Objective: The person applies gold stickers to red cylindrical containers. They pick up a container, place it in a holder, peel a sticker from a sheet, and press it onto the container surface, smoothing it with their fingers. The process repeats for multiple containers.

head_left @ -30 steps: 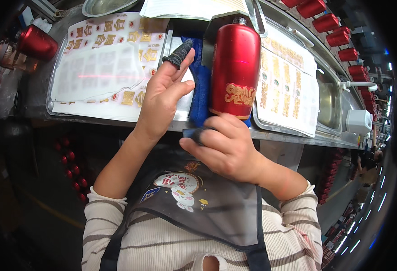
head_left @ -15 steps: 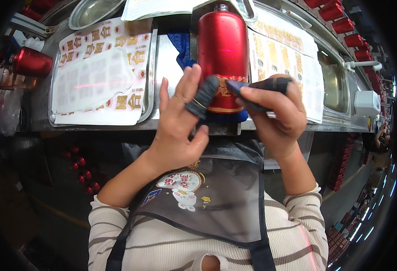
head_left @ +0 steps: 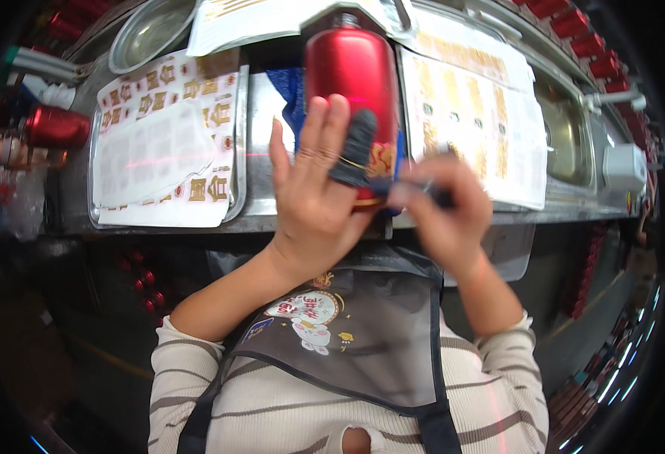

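Observation:
A shiny red bottle (head_left: pixel 351 72) lies on its side, its neck pointing away from me and its base toward me. A gold pattern runs around the part near its base. My left hand (head_left: pixel 310 181) lies over the bottle's left side with its fingers stretched out. A black cover wraps one finger, which presses on the red surface beside the gold pattern. My right hand (head_left: pixel 450 208), smeared by motion, is closed around a dark, blade-like tool (head_left: pixel 382 185). The tool's tip is at the gold pattern near the base, next to my left covered finger.
On the left, a metal tray (head_left: pixel 243 151) holds decal sheets (head_left: pixel 211 185). More gold decal sheets (head_left: pixel 465 113) lie on the right, near a sink basin (head_left: pixel 563 144). A metal bowl (head_left: pixel 147 38) stands far left; a blue cloth (head_left: pixel 291 91) lies by the bottle. Another red bottle (head_left: pixel 56 126) is at left.
My right hand and its tool have moved toward me and slightly left, down to the bottle's base. My left hand has shifted slightly right over the bottle. The whole view has shifted slightly.

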Available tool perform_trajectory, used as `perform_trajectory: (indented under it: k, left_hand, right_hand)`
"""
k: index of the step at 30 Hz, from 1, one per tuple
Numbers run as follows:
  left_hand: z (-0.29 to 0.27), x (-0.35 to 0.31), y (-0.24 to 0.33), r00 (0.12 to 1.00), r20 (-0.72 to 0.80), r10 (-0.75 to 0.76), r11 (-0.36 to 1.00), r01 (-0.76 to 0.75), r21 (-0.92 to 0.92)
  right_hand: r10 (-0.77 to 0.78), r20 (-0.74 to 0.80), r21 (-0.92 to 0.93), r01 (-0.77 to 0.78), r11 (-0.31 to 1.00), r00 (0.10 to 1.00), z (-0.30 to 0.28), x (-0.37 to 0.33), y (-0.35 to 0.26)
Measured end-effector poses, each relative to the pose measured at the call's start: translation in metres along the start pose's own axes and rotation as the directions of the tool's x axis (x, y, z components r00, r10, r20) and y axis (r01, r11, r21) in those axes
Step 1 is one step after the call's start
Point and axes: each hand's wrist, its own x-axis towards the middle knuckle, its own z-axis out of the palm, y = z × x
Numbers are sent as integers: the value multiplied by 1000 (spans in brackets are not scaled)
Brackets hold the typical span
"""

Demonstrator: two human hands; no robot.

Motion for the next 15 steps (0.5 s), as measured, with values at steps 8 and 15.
perform_trajectory:
  k: [8, 15]
  left_hand:
    - [-4, -8, -20, 1000, 30, 8, 998, -6, -68]
    - [-8, -11, -30, 990, 123, -66, 979, 88, -183]
  right_hand:
    - [-71, 18, 30, 70, 997, 997, 9, -6, -1]
    - [-248, -55, -99, 242, 965, 967, 10, -11, 1]
